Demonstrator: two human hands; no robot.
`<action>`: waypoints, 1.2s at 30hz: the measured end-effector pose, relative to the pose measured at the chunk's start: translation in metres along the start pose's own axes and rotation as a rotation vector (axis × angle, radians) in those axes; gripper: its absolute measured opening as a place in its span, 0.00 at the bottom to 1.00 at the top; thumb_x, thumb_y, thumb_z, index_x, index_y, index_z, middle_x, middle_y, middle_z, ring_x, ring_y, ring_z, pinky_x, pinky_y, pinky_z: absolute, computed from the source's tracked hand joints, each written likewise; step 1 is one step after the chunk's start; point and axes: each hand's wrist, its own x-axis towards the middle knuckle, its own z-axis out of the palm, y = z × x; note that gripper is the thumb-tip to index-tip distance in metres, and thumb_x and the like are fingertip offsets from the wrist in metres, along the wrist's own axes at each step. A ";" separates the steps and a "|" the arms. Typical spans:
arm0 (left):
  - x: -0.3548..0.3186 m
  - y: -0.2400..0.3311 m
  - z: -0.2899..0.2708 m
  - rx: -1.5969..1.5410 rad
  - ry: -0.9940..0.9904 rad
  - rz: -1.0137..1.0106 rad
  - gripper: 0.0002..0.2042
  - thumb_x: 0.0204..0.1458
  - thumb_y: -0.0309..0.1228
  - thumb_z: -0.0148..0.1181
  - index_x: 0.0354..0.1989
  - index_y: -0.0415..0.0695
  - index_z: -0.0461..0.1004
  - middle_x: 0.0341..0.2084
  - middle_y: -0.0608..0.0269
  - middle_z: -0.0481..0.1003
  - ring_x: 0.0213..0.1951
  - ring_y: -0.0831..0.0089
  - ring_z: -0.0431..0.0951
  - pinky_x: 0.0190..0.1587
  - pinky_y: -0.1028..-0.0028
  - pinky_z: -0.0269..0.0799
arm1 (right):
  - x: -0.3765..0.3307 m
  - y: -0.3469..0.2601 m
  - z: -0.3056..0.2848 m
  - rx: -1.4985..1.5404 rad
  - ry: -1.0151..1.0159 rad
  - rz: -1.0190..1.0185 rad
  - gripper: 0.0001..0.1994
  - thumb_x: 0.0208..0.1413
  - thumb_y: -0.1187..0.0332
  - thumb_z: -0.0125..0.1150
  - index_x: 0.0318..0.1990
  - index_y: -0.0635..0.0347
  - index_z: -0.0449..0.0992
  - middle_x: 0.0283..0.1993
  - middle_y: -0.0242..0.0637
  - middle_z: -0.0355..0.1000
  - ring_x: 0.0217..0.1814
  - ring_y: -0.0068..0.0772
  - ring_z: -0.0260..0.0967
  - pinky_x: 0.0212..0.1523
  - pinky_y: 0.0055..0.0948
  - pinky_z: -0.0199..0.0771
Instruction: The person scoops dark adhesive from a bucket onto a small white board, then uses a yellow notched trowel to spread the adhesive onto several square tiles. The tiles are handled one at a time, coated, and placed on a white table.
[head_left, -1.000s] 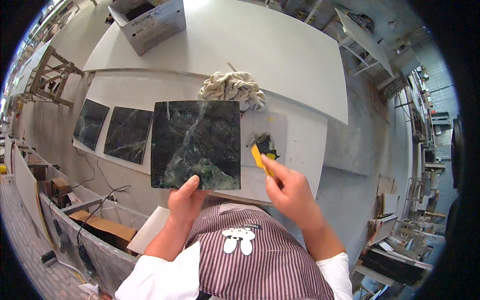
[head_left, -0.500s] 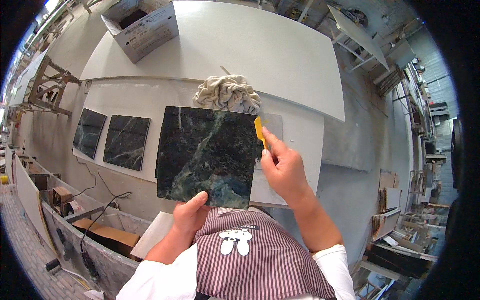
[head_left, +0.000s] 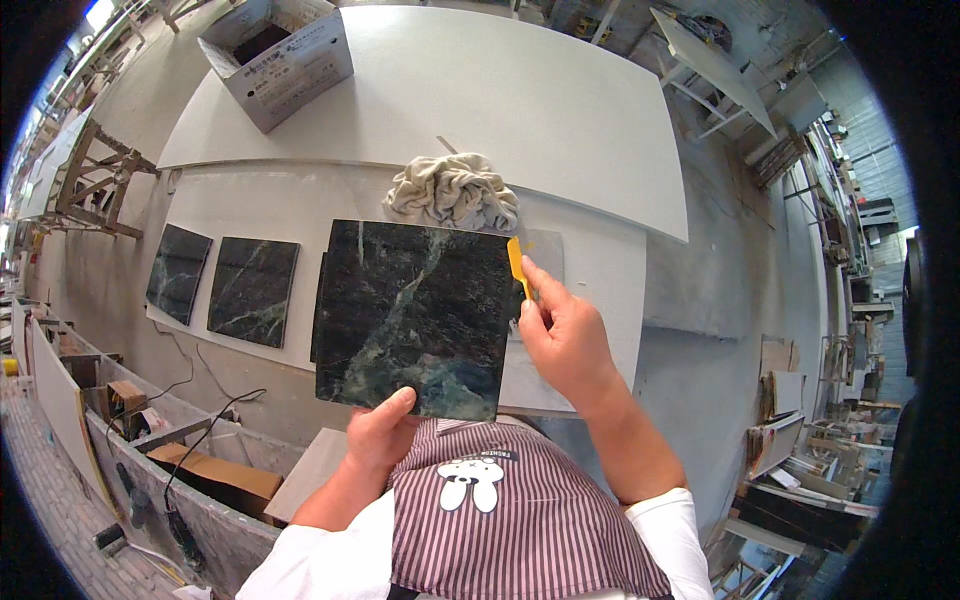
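Note:
A square dark green marble tile [head_left: 410, 310] with pale veins is held up in front of my apron. My left hand [head_left: 383, 425] grips its lower edge, thumb on the face and fingers hidden beneath. At the tile's upper right edge, my right hand [head_left: 567, 330] pinches a small yellow plastic scraper [head_left: 517, 262]. The scraper's broad end lies against or very near that edge. Just past the tile's far edge sits a crumpled cream cloth [head_left: 455, 190]. To the left, two similar dark tiles [head_left: 254, 290] [head_left: 179, 272] rest on a white board.
A cardboard box [head_left: 285, 75] stands open at the far left of the large white tabletop [head_left: 520, 95]. On the lower left, a grey trough [head_left: 225, 525] holds cardboard and a black cable [head_left: 205, 430]. A wooden trestle [head_left: 100, 185] stands far left, a tilted board [head_left: 715, 70] far right.
The tile has tilted slightly, its far edge dropping a little in view. Both hands keep their grips, and the scraper stays by the right edge.

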 end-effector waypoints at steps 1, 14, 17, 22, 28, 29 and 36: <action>0.000 -0.001 0.001 0.000 0.019 -0.009 0.24 0.52 0.18 0.54 0.60 0.39 0.62 0.53 0.51 0.71 0.53 0.56 0.74 0.57 0.52 0.70 | -0.003 -0.001 0.001 0.003 -0.008 -0.008 0.22 0.53 0.72 0.55 0.57 0.64 0.71 0.26 0.52 0.72 0.26 0.49 0.73 0.29 0.39 0.72; 0.017 0.005 0.002 -0.015 0.006 0.134 0.20 0.56 0.21 0.50 0.59 0.40 0.63 0.51 0.52 0.72 0.52 0.59 0.76 0.53 0.55 0.75 | -0.054 -0.016 0.008 0.031 -0.216 -0.117 0.23 0.52 0.73 0.55 0.59 0.66 0.69 0.27 0.48 0.72 0.25 0.44 0.71 0.28 0.36 0.72; 0.024 0.006 0.003 -0.015 0.034 0.136 0.19 0.57 0.22 0.50 0.58 0.40 0.63 0.51 0.53 0.73 0.51 0.59 0.77 0.51 0.56 0.77 | -0.064 -0.014 0.008 0.032 -0.251 -0.129 0.24 0.52 0.73 0.55 0.59 0.67 0.68 0.29 0.48 0.74 0.27 0.45 0.73 0.29 0.37 0.73; 0.031 0.004 0.002 -0.010 0.056 0.180 0.18 0.58 0.22 0.50 0.57 0.39 0.64 0.51 0.54 0.73 0.51 0.60 0.76 0.52 0.57 0.76 | -0.075 -0.013 0.006 0.046 -0.292 -0.118 0.24 0.52 0.75 0.55 0.59 0.67 0.69 0.28 0.47 0.73 0.26 0.41 0.73 0.29 0.30 0.72; 0.032 0.005 0.014 -0.069 -0.014 0.160 0.18 0.59 0.26 0.50 0.58 0.38 0.64 0.52 0.54 0.73 0.51 0.60 0.76 0.53 0.57 0.76 | -0.099 0.011 -0.021 0.169 -0.553 -0.048 0.25 0.56 0.71 0.55 0.62 0.67 0.64 0.29 0.47 0.74 0.26 0.39 0.73 0.30 0.33 0.74; 0.033 0.004 0.014 -0.094 -0.038 0.143 0.18 0.59 0.26 0.50 0.58 0.38 0.64 0.52 0.53 0.72 0.52 0.60 0.76 0.54 0.57 0.76 | -0.105 0.020 -0.026 0.288 -0.478 0.106 0.25 0.58 0.71 0.53 0.63 0.67 0.62 0.29 0.45 0.74 0.26 0.34 0.72 0.30 0.30 0.74; 0.028 -0.016 0.042 -0.231 -0.148 -0.072 0.20 0.59 0.28 0.52 0.59 0.38 0.63 0.54 0.53 0.71 0.55 0.59 0.74 0.55 0.56 0.74 | -0.139 0.052 -0.049 0.856 -0.115 0.611 0.16 0.66 0.70 0.46 0.58 0.66 0.64 0.32 0.32 0.69 0.28 0.19 0.63 0.31 0.20 0.67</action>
